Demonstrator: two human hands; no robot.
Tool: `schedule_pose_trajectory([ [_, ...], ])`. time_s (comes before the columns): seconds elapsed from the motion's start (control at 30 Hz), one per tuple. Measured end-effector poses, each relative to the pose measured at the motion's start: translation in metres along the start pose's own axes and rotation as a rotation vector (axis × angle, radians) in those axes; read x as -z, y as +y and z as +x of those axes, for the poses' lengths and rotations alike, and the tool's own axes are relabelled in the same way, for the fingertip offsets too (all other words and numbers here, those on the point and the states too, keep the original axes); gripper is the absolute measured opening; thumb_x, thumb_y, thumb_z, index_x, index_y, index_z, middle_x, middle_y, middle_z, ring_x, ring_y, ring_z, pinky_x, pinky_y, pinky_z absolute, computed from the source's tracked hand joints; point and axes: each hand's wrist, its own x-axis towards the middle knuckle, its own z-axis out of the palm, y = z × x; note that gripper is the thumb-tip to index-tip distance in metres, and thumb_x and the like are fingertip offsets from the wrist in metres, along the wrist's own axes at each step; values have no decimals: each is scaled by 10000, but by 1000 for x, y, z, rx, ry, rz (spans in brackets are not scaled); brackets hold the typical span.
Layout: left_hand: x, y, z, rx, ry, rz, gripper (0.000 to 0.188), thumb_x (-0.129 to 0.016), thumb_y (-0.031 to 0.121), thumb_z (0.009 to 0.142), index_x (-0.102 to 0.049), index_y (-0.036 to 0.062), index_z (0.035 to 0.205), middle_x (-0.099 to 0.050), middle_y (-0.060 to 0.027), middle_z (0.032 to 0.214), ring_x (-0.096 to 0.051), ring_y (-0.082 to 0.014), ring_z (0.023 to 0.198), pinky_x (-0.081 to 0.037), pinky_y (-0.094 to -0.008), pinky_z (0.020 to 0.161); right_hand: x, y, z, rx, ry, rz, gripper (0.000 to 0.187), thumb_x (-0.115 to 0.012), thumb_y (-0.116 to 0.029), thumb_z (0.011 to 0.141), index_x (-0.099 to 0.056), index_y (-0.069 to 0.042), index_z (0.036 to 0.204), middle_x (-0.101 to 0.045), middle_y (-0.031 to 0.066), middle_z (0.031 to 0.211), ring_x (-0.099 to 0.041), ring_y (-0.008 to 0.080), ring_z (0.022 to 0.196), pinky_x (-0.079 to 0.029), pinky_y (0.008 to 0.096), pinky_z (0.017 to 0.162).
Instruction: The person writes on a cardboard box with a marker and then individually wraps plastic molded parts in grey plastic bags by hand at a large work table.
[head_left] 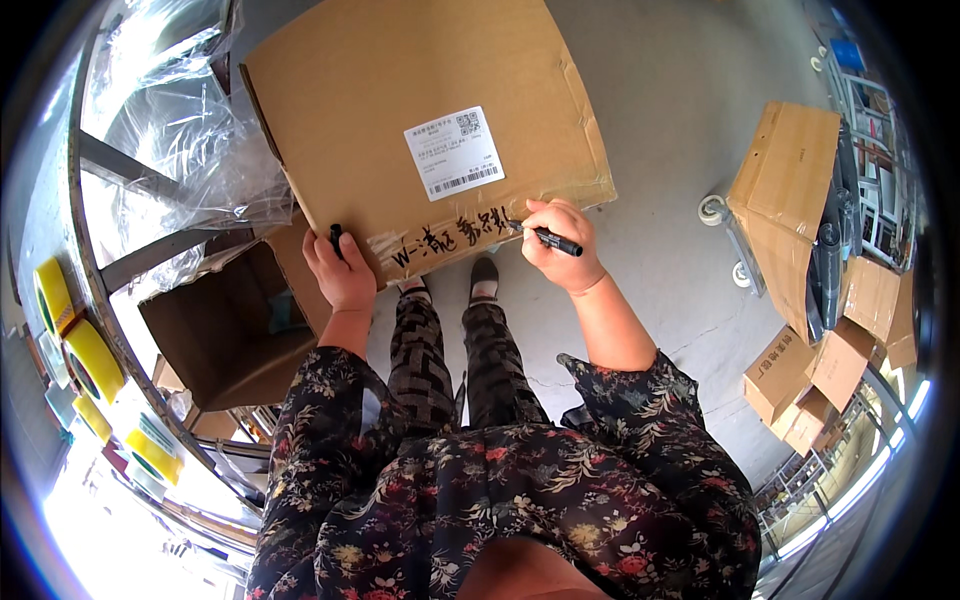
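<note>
Got a big brown cardboard box [350,110] right out front, just past the shoes [485,269], with a white label [450,152] stuck on and black handwriting [437,248] along the near edge. Gripping a black marker [560,243] in the right hand [578,268], with fingers curled snugly around it and the tip by the last stroke. Pinching a small black cap [337,240] in the partly closed left hand [347,287], right at the box's near left corner; can't tell how firmly. Also seeing an open box [205,330] to the left, plus yellow tape rolls [98,368] farther over.
</note>
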Motion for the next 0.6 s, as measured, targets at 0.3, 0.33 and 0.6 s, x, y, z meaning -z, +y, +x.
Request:
schedule_pose_trajectory([
  [0.3, -1, 1, 0, 2, 25, 17, 373, -447, 314, 989, -484, -8, 1173, -423, -261, 1292, -432, -449, 1175, -402, -481, 940, 0, 0, 1, -17, 36, 14, 111, -669, -100, 753, -587, -63, 817, -598, 99, 698, -614, 290, 700, -517, 373, 673],
  [0.33, -1, 1, 0, 10, 19, 16, 374, -447, 314, 989, -484, -9, 1173, -424, -262, 1291, -431, -450, 1176, -401, -482, 940, 2, 2, 1, -18, 13, 15, 110, -668, -102, 757, -586, -61, 818, -599, 100, 700, -614, 289, 701, -514, 372, 669],
  [0.6, -2, -1, -1, 10, 11, 5, 381, -450, 314, 988, -483, -13, 1180, -430, -279, 1282, -420, -455, 1185, -394, -489, 944, 7, 3, 1, -80, 81, 53, 101, -667, -86, 769, -588, -51, 821, -629, 110, 748, -623, 294, 714, -513, 371, 670],
])
